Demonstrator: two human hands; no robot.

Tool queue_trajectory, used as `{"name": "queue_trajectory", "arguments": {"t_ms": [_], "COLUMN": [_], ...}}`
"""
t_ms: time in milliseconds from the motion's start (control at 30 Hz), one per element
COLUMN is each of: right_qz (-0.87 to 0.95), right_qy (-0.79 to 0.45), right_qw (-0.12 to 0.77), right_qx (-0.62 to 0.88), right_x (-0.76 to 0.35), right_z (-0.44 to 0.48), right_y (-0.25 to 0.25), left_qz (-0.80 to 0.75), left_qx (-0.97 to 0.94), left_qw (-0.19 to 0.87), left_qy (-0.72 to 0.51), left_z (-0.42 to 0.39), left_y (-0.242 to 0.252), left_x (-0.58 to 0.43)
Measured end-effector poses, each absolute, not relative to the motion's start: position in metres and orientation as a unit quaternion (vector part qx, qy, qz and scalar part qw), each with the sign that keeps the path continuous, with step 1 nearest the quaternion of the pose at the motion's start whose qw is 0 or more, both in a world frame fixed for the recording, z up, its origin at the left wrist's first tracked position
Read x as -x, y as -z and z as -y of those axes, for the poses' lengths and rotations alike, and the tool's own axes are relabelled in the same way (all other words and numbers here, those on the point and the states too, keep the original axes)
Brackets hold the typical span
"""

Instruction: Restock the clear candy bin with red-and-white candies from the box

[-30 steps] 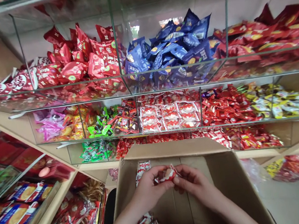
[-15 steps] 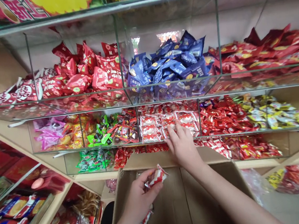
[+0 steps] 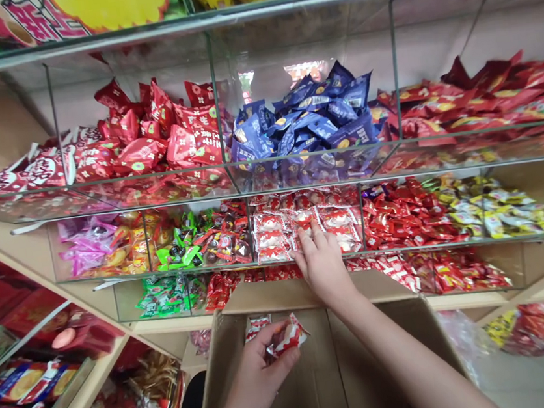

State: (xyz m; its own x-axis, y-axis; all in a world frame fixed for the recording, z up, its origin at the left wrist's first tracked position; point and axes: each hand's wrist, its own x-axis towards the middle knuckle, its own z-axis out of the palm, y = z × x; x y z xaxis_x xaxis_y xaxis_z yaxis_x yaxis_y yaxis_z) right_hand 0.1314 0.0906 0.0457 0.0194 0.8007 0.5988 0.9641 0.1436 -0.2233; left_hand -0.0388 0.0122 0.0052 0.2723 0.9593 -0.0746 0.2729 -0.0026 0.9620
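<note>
My left hand (image 3: 260, 369) is closed around a red-and-white wrapped candy (image 3: 291, 336), held over the open cardboard box (image 3: 316, 382). The candy's upper end sticks out past my fingertips. My right hand (image 3: 325, 263) reaches over the box's far flap into a clear compartment. Its fingers are stretched out and rest on the middle column of red-and-white wrapped candies (image 3: 272, 237) lined up there. Columns of the same candy lie on both sides of these fingers. More of these candies (image 3: 258, 325) are in the box, partly hidden behind my left hand and forearm.
Clear dividers and a front panel (image 3: 210, 268) edge the compartments. Blue packets (image 3: 309, 118) and red packets (image 3: 165, 128) fill the shelf above. Red candies (image 3: 405, 215) lie to the right, green ones (image 3: 167, 296) lower left. Wrapped biscuits (image 3: 24, 383) stand at the far left.
My right hand has shifted slightly left and down, still on the candies. My left hand keeps its candy, and a candy in the box now shows behind it. The view has shifted a little.
</note>
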Motion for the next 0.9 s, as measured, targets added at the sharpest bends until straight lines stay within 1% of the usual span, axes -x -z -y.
{"name": "queue_trajectory", "arguments": {"t_ms": [133, 233, 267, 333, 400, 433, 500, 600, 700, 900], "right_qz": [0.700, 0.692, 0.685, 0.666, 0.646, 0.631, 0.601, 0.550, 0.511, 0.473], "right_qy": [0.114, 0.069, 0.026, -0.125, -0.304, -0.373, -0.441, -0.455, -0.472, -0.448], "right_qw": [0.350, 0.426, 0.460, 0.509, 0.507, 0.499, 0.501, 0.543, 0.564, 0.618], "right_qx": [0.612, 0.578, 0.564, 0.531, 0.484, 0.462, 0.440, 0.442, 0.444, 0.440], "right_x": [-0.140, -0.144, -0.144, -0.144, -0.142, -0.142, -0.141, -0.143, -0.144, -0.132], "right_z": [-0.085, -0.069, -0.062, -0.044, -0.027, -0.020, -0.011, -0.005, -0.003, 0.006], "right_y": [-0.046, -0.049, -0.050, -0.051, -0.051, -0.051, -0.049, -0.045, -0.042, -0.028], "left_qz": [-0.489, -0.481, -0.480, -0.473, -0.452, -0.439, -0.420, -0.409, -0.406, -0.400], "left_qx": [-0.611, -0.598, -0.597, -0.600, -0.608, -0.610, -0.611, -0.582, -0.517, -0.398], "left_qw": [0.514, 0.517, 0.513, 0.504, 0.508, 0.514, 0.530, 0.566, 0.617, 0.687], "left_qy": [-0.353, -0.379, -0.388, -0.402, -0.411, -0.413, -0.412, -0.416, -0.433, -0.458], "left_z": [-0.016, -0.021, -0.023, -0.025, -0.025, -0.024, -0.023, -0.020, -0.018, -0.013], "left_y": [-0.012, -0.022, -0.027, -0.037, -0.048, -0.052, -0.056, -0.055, -0.050, -0.049], "left_x": [0.038, 0.034, 0.032, 0.027, 0.021, 0.018, 0.013, 0.008, 0.006, 0.004]}}
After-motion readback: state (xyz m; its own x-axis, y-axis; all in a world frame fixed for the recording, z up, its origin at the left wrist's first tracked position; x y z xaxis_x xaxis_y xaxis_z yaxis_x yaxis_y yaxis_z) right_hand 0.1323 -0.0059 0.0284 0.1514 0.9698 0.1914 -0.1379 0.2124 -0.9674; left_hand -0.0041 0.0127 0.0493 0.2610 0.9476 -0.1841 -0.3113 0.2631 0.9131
